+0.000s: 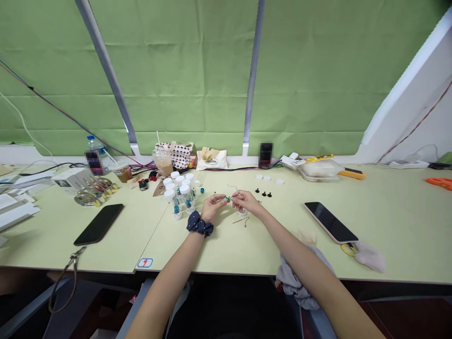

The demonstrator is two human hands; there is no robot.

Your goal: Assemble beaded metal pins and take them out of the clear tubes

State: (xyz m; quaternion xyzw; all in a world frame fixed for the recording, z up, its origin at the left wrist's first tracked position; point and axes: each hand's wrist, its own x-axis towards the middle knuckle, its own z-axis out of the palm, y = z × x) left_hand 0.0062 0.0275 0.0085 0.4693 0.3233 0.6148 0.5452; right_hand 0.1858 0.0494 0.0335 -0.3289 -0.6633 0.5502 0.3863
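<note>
My left hand (213,207), with a dark polka-dot scrunchie (199,225) at its wrist, pinches a small green piece (226,198). The fingertips of my right hand (246,200) are closed at the right end of that piece; whether they hold a separate tiny part cannot be made out. Just below my right hand is a small white-and-clear container (242,213), partly hidden. Thin bent metal rods (245,221) lie in front of it. Left of my hands stand several clear vials (187,197) with white caps and blue parts inside. A small blue piece (202,190) lies beside them.
Several small black parts (264,193) and white caps (267,178) lie beyond my right hand. Phones rest at left (99,224) and right (331,222). Iced drinks (163,162), bags (211,159) and cables line the back. A grey cloth (300,282) hangs at the front edge.
</note>
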